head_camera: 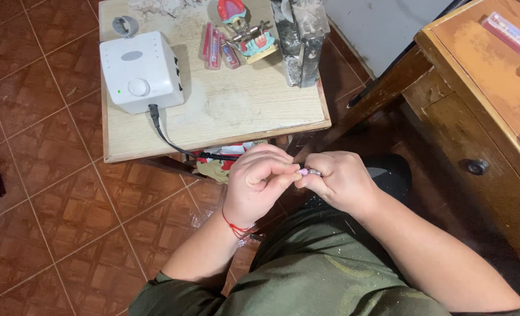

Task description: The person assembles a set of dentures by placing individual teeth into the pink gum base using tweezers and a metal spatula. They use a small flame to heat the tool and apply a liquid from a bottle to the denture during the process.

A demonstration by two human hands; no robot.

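Below the small table, centre of frame: both hands met over the lap, close to the body, probably to keep fiddly work steady.
Left hand (259, 182): curled into a loose fist, thumb and fingertips pressed around a small pink piece (301, 172). A red string sat on that wrist.
Right hand (341, 179): fingers closed round a slim metal tool (314, 172), its tip touching the pink piece.
Pink piece: tiny, pale pink, mostly hidden between the fingers, so couldn't tell its shape.
Upper left: white box with a knob (141, 71) sat on the table (248, 111), its black cable (166, 136) trailing down toward the hands.
Top centre: pink-and-teal dental model (249, 35) parked out of the way.
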